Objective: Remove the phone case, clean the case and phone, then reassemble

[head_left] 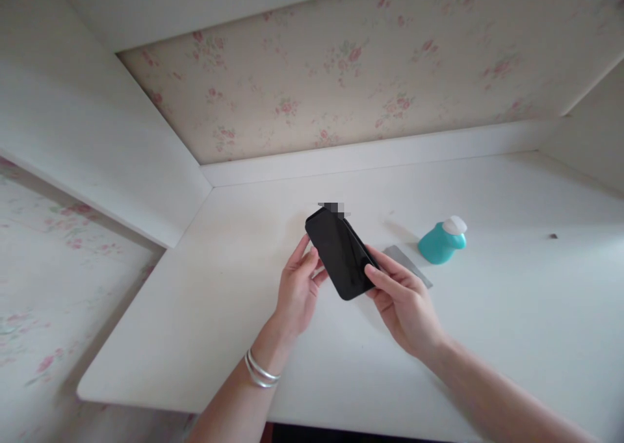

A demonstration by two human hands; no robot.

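Our left hand grips black smartphone by its left edge | our right hand pinches its lower right edge | phone held tilted above white desk | teal bottle, grey card just beyond

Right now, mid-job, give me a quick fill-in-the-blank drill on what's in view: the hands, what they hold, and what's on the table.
1. Both hands, left hand and right hand, hold a black ____ above the table.
2. The teal bottle has a ____ cap.
3. Silver bangles sit on the ____ wrist.
4. The grey card lies flat between the right hand and the ____.

Missing words: phone; white; left; bottle
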